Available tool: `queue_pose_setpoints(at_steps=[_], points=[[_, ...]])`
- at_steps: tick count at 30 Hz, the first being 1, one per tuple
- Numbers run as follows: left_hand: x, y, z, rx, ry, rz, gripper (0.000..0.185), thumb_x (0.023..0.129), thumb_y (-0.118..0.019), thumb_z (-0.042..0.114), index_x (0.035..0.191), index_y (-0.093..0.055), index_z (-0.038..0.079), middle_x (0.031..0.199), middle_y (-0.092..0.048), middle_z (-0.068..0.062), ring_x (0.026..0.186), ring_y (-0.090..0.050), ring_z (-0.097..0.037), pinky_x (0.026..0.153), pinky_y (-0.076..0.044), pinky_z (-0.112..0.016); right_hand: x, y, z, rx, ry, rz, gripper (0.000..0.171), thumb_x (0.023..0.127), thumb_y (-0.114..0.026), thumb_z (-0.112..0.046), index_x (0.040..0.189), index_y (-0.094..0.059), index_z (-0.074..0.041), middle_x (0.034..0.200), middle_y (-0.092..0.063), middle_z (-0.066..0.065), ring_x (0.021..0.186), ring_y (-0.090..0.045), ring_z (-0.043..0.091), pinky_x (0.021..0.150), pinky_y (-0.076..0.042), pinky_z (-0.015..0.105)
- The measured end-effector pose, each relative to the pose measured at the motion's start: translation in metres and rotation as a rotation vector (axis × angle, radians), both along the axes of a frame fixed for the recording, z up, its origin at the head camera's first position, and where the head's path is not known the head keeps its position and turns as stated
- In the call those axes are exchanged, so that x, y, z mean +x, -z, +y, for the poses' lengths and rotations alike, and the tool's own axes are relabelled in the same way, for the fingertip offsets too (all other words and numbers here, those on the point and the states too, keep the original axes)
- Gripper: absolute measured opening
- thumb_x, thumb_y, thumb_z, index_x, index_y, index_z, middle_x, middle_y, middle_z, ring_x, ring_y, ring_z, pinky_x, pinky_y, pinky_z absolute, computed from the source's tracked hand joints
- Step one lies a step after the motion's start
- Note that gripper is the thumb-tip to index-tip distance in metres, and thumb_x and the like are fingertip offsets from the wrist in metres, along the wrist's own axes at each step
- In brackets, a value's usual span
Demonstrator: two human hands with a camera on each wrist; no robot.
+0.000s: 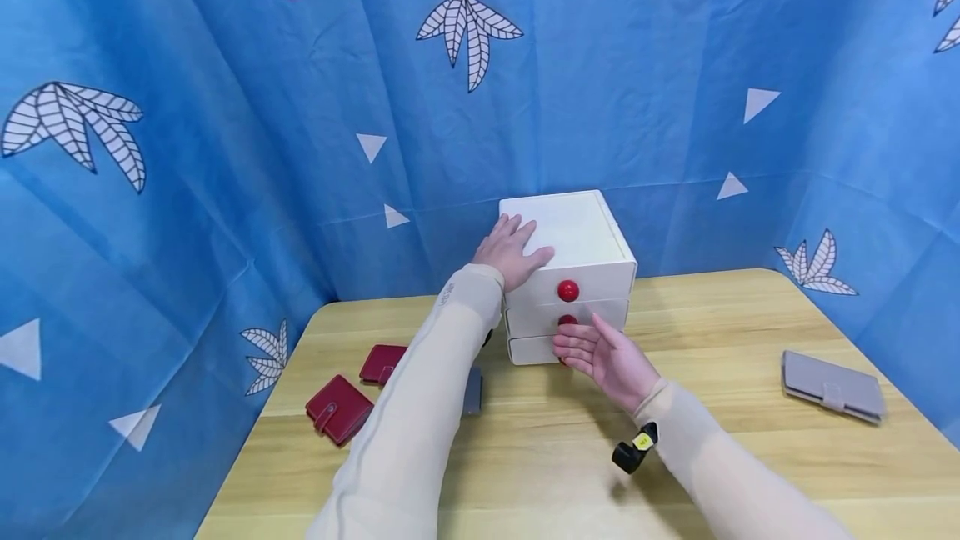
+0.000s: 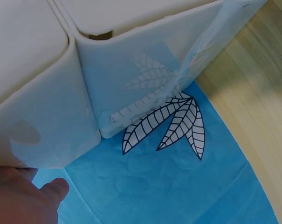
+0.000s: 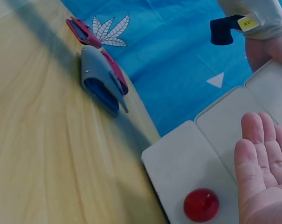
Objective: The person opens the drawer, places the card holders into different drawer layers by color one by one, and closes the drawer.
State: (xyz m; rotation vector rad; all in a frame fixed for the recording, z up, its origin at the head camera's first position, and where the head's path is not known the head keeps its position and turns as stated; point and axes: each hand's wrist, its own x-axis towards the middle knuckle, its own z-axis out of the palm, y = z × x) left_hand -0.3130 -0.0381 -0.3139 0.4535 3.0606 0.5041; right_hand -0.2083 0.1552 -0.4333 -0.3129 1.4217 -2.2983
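Observation:
A small white drawer box (image 1: 577, 232) with three stacked drawers stands at the back of the table, a round red knob (image 1: 568, 291) on the top drawer. On the left part of its top rests my left hand (image 1: 513, 252), fingers spread and thumb out to the right. In the left wrist view part of that hand (image 2: 24, 198) shows at the box's edge. My right hand (image 1: 611, 361), palm turned inward and fingers extended, is in front of the lower drawers, near their knobs. The right wrist view shows its fingers (image 3: 252, 161) beside the drawer fronts, with the lowest red knob (image 3: 201, 205) lower left.
Two red wallets (image 1: 339, 410) lie at the table's left, and a grey one (image 3: 99, 77) near them is partly hidden behind my left arm in the head view. Another grey wallet (image 1: 832, 386) lies at the right. A blue patterned curtain (image 1: 637, 107) hangs behind the table.

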Motion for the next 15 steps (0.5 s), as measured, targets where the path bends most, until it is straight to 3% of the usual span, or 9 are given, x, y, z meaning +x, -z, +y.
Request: queue_pose_setpoints(at_steps=[6,15], points=[[0.004,-0.002,0.000,-0.004,0.000,0.012,0.072,0.093,-0.035,0.065,0.153,-0.026,0.027,0.160,-0.016,0.001,0.147,-0.001,-0.019,0.116,-0.014,-0.046,0.002,0.010,0.001,0.007,0.017,-0.024,0.070,0.105,-0.024,-0.045,0.141,-0.029,0.015,0.138,-0.046,0.027,0.117,-0.057,0.027,0.099,-0.045,0.034],[0.003,-0.001,0.000,-0.008,0.007,0.007,0.071,0.093,-0.034,0.065,0.153,-0.026,0.028,0.160,-0.015,0.001,0.147,0.000,-0.018,0.116,-0.013,-0.046,0.001,0.022,-0.005,0.072,0.038,-0.079,0.072,0.103,-0.029,-0.048,0.141,-0.030,0.014,0.138,-0.044,0.030,0.126,-0.047,0.037,0.099,-0.045,0.035]])
